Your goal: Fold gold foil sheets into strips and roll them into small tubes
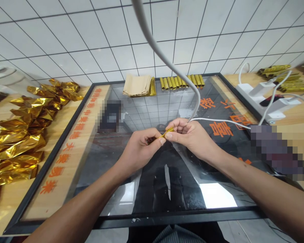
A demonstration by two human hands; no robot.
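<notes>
Over the middle of the dark glass panel (98,189), my two hands meet at a small piece of gold foil paper (169,130), partly rolled or folded. My left hand (144,145) pinches its lower left end between thumb and forefinger. On its upper right end, the thumb and fingers of my right hand (188,135) are closed. Fingers cover much of the piece. Beyond my hands lies a stack of tan-backed gold paper sheets (137,85). A row of several rolled gold paper tubes (181,82) sits to the right of that stack.
Folded gold foil pieces (20,131) pile up on the left side of the wooden table. A white power strip (260,98) with plugs stands at right, near more gold rolls (294,81). A white cable (164,57) hangs across the view. Tiled wall rises behind.
</notes>
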